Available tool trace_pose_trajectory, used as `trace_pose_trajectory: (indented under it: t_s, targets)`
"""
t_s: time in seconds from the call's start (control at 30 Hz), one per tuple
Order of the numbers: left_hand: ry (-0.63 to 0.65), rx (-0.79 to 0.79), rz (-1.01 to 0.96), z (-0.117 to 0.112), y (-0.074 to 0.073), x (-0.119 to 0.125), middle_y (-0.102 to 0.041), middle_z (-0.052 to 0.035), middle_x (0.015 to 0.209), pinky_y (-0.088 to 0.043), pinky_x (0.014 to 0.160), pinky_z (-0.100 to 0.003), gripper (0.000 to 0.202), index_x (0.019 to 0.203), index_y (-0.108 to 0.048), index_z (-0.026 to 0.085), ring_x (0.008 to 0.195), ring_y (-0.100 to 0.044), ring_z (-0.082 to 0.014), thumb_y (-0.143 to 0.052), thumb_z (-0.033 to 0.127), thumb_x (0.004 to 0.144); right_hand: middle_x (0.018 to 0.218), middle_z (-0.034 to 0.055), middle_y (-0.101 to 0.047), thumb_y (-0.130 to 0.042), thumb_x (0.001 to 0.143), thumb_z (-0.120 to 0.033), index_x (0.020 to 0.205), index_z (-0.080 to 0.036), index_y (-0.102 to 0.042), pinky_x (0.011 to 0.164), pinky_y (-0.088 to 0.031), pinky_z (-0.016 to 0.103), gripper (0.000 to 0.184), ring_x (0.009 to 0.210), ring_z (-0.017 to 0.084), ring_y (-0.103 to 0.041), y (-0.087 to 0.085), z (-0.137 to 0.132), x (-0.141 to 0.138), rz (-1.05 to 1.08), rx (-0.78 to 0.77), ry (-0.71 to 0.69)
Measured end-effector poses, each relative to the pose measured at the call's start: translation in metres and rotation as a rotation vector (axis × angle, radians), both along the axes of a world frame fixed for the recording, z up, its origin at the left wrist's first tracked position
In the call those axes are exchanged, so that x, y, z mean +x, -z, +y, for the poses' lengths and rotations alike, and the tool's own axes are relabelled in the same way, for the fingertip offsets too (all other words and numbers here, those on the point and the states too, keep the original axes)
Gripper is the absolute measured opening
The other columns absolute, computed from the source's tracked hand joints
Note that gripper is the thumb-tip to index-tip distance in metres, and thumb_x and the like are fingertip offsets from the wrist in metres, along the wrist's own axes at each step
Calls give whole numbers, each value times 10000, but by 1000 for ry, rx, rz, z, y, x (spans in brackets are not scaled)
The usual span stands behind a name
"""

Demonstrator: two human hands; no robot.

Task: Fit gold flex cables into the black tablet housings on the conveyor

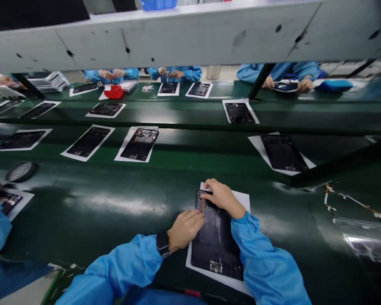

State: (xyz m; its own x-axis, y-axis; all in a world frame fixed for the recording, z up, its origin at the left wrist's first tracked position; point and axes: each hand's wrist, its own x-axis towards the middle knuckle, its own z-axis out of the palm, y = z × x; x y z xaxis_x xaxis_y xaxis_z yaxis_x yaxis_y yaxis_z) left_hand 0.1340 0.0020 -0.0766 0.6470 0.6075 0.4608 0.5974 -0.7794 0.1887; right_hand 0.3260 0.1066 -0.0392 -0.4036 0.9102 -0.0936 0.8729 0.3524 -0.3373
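Bracing a dark tablet's upper end [200, 204], left hand [186, 230] and right hand [222, 198] flank a thin orange strip [202, 206]; grip unclear.

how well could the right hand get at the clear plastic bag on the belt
Probably yes: the right hand has a free path across the green belt to the clear plastic bag, though it's a longish reach; a thin cable lies just beyond.

Dark green conveyor belt [82, 203], glossy, running across in long lanes | nearest lane, centre: dark tablet panel [216, 250] on white paper sheet [190, 264] | nearest lane, right: thin loose cables [352, 201], clear plastic bag [365, 237] | nearest lane, left: round dark disc [21, 171] | next lane: 4 dark panels [88, 142], each on white paper
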Motion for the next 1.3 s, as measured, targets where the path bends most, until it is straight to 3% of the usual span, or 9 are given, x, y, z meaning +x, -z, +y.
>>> trace_pose_trajectory:
  t_s: [0.4,1.3]
  targets:
    - [35,3,126,0,-8,-1,-681,-116,1114,-522,789,-318,250,1028,-629,105,1071,-619,-210,-383,141,1006,974,11,-619,-724,820,-425,971,-222,-541,589,-302,272,313,757,179,-620,0,1,3,3,9,-7]
    - [62,-11,156,2,-14,1,-672,-123,1078,-541,758,-320,230,1006,-619,89,1023,-617,-218,-392,125,996,983,20,-614,-721,814,-432,987,-225,-545,601,-325,277,323,745,173,-612,-1,-1,3,-5,6,-4]
